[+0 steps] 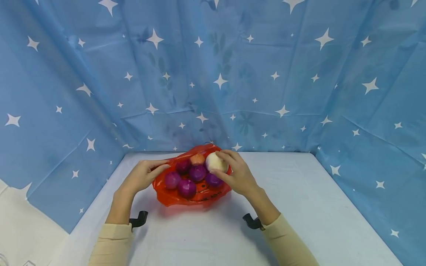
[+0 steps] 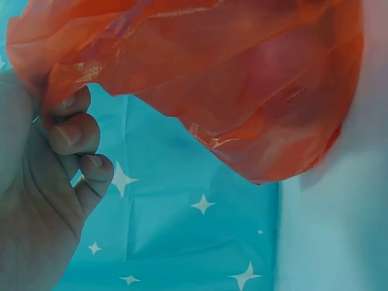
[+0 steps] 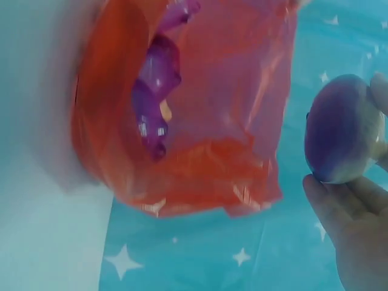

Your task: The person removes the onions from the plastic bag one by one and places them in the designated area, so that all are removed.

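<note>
At left, we find the left grip (image 1: 141,175) pinching the edge of the red bag (image 1: 166,198), whose mouth we would keep wide; at right, the right grip (image 1: 241,175), parted to its load's width, holds the purple-and-white vegetable (image 1: 215,164) above the mouth's right side, where we advise gentle handling. The bag's black lettering (image 1: 213,196) we cannot read.

The bag (image 1: 165,195) is of red colour, with black printing. The small balls (image 1: 187,188) are purple, and one round piece (image 1: 197,159) is orange. The larger ball (image 1: 214,163) is cream white and purple. The curtain (image 1: 213,96) is blue with white four-pointed stars and darker leaves. The table (image 1: 199,236) is white, the sleeves (image 1: 114,242) are beige.
</note>
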Available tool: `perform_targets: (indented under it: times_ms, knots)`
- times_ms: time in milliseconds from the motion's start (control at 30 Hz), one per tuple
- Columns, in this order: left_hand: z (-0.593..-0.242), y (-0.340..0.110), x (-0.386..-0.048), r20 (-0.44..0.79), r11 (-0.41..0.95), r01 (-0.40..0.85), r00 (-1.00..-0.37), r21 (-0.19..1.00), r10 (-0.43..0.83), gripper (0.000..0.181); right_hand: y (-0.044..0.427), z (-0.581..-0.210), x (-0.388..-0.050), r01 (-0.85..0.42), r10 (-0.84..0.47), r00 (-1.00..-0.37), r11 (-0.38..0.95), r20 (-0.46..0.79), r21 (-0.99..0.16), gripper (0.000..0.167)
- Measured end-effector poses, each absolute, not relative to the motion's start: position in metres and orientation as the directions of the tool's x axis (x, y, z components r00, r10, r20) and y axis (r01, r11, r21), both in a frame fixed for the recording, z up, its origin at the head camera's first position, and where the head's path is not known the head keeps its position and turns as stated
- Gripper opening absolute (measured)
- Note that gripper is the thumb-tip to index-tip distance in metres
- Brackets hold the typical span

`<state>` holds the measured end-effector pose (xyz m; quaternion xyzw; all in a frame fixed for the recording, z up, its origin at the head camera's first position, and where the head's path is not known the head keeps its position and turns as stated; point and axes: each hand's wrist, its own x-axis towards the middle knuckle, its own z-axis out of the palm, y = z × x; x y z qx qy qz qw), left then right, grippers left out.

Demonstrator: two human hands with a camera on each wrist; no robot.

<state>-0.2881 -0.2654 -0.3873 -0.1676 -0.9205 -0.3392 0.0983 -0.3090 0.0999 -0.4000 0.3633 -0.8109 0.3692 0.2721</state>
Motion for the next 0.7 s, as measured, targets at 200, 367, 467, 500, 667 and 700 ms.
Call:
perform_targets:
  times_ms: [200,367,467,500,667,700]
  knots:
    - [-0.392,-0.270,-0.292,0.287,0.707,0.372,-0.926,0.601,0.244,0.034,0.118,-0.396,-0.318,-0.763,-0.304,-0.607,0.481,0.734,-0.432,0.055]
    - [-0.392,-0.273,-0.292,0.253,0.685,0.348,-0.937,0.640,0.240,0.035,0.130,-0.394,-0.324,-0.736,-0.251,-0.631,0.493,0.734,-0.464,0.055]
    - [-0.391,-0.273,-0.291,0.247,0.678,0.348,-0.937,0.647,0.245,0.033,0.137,-0.395,-0.328,-0.725,-0.226,-0.636,0.504,0.738,-0.470,0.055]
    - [-0.391,-0.274,-0.291,0.246,0.678,0.348,-0.937,0.648,0.247,0.033,0.139,-0.396,-0.330,-0.720,-0.218,-0.637,0.510,0.739,-0.470,0.055]
    - [-0.392,-0.275,-0.291,0.229,0.673,0.334,-0.943,0.660,0.242,0.034,0.149,-0.402,-0.337,-0.684,-0.184,-0.666,0.537,0.723,-0.494,0.056]
    - [-0.393,-0.275,-0.291,0.225,0.674,0.329,-0.944,0.662,0.239,0.034,0.150,-0.403,-0.338,-0.674,-0.177,-0.674,0.544,0.717,-0.500,0.056]
